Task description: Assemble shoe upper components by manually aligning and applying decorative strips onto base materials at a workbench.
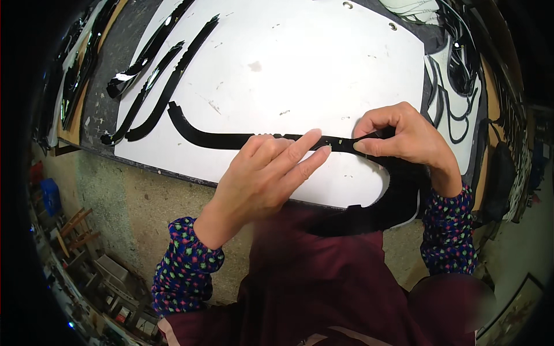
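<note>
A long black piece of flat sheet material (222,140), perhaps leather, lies across the white board in front of me. It curves up at its left end. On the right it continues into a broad dark curved part (398,199) hanging at the board's near edge. My left hand (254,176) rests on the strip's middle with fingers stretched out and apart. Thumb and forefinger of my right hand (407,138) pinch the narrow band farther right. Small light marks show on the band between the hands. What lies beneath my right fingers is hidden.
Several black curved strips (183,69) lie at the far left of the white board (311,69). Glossy black pieces (83,75) sit beyond its left edge. More black pieces (460,63) and pale lined pieces (412,8) are at the right. Wooden furniture (75,230) stands on the floor.
</note>
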Demonstrator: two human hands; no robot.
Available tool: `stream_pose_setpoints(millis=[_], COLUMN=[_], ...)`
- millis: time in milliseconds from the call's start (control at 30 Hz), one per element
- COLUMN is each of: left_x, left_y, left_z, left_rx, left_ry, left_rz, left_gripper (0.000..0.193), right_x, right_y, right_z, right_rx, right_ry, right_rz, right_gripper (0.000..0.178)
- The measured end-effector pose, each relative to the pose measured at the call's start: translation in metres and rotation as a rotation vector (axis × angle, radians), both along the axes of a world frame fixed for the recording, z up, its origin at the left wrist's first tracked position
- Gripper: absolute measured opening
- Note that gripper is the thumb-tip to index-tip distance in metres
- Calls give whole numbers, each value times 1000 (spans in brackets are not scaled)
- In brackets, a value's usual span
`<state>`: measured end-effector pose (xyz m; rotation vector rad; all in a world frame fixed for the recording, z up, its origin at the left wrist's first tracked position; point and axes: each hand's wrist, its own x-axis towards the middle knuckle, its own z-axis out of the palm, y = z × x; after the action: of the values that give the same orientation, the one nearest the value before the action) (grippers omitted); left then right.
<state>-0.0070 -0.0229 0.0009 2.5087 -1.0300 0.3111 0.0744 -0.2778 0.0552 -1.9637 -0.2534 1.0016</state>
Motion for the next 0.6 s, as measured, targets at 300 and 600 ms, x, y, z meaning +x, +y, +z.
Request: stream_pose_setpoints(millis=[300, 600], left_x=[0, -2], left_y=[0, 6], left_z=[2, -2], left_rx=[15, -93], left_ry=[-21, 32], left_rz=[4, -30], left_gripper=[36, 33], right_x=[-13, -37], right_y=[7, 25], right_z=[14, -21], right_rx=[-212, -7], right_ry=[-414, -1047], right_rz=[152, 153], right_gripper=[13, 28])
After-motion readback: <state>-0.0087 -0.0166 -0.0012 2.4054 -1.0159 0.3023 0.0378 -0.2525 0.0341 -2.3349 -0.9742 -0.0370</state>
